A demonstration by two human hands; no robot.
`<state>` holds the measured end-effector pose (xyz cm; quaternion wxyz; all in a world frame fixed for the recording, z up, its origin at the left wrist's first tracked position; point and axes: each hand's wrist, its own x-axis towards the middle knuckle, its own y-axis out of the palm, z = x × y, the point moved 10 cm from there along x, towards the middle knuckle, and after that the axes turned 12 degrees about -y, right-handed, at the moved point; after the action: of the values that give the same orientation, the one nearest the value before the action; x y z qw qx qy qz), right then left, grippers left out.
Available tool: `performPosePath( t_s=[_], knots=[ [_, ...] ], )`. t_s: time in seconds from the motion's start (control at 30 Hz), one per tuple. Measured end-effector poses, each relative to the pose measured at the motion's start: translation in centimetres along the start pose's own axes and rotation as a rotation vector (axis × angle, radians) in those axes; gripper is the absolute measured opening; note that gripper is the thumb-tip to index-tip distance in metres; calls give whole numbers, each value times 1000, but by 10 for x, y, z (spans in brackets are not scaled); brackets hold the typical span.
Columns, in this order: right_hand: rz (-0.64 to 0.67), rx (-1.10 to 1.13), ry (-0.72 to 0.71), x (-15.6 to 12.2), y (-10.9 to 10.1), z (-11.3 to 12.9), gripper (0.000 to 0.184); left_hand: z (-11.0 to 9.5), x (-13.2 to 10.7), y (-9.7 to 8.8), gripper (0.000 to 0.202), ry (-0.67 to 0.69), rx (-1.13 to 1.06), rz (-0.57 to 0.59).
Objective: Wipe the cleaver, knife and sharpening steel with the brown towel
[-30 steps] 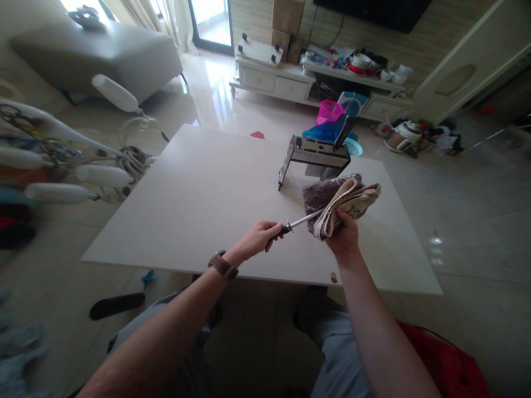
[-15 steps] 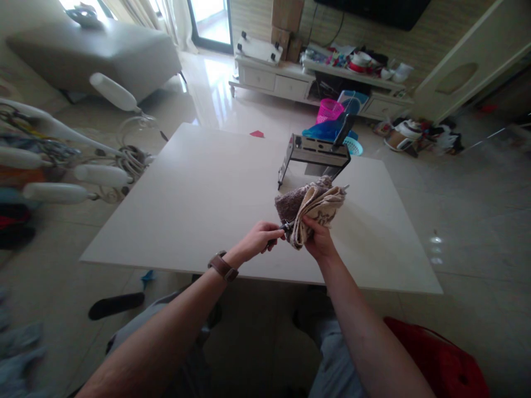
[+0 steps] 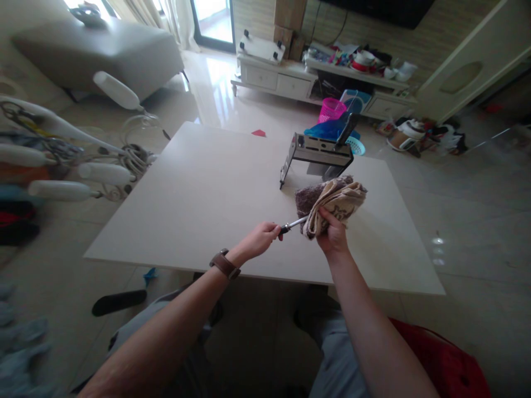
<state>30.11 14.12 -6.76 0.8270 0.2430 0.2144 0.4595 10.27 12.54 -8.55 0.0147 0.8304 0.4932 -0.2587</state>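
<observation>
My left hand (image 3: 265, 239) is closed round the black handle of a sharpening steel (image 3: 297, 222), whose thin metal rod runs up to the right. A folded brown and beige towel (image 3: 342, 202) wraps the far part of the rod, and its tip is hidden. My right hand (image 3: 333, 232) grips this towel from below, thumb on top of the folds. Just beyond the towel, a knife block (image 3: 317, 149) with slots in its top stands on the white table (image 3: 199, 193). One black-handled knife (image 3: 345, 132) is upright in it.
A red piece (image 3: 259, 133) lies at the table's far edge. Behind the table are a pink basket (image 3: 331, 109) and a cluttered white cabinet (image 3: 292, 85). A white lamp with several arms (image 3: 118, 91) stands at the left, and a red bag (image 3: 440, 359) lies at lower right.
My right hand and the towel have moved right and slightly up, away from my left hand. More of the metal rod shows between handle and towel; the tip no longer shows.
</observation>
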Motion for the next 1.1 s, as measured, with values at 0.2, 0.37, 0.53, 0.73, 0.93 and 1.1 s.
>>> performPosePath(
  t_s=[0.2, 0.37, 0.53, 0.73, 0.93, 1.1],
  knots=[
    [-22, 40, -64, 18, -14, 27, 25, -7, -3, -3, 26, -20, -110, 23],
    [-32, 60, -102, 30, -27, 43, 21, -11, -9, -4, 21, -78, -122, 55],
    [-33, 69, -134, 40, -39, 56, 18, -17, -14, -8, 29, -28, -93, 74],
    [20, 112, -137, 39, -37, 59, 19, -13, -12, -15, 29, -31, -129, 7],
    [75, 153, -97, 32, -26, 56, 19, -19, -14, -12, 33, -8, -192, 41],
    [112, 136, -67, 22, -12, 48, 21, -20, -15, -9, 34, -10, -245, 62]
  ],
)
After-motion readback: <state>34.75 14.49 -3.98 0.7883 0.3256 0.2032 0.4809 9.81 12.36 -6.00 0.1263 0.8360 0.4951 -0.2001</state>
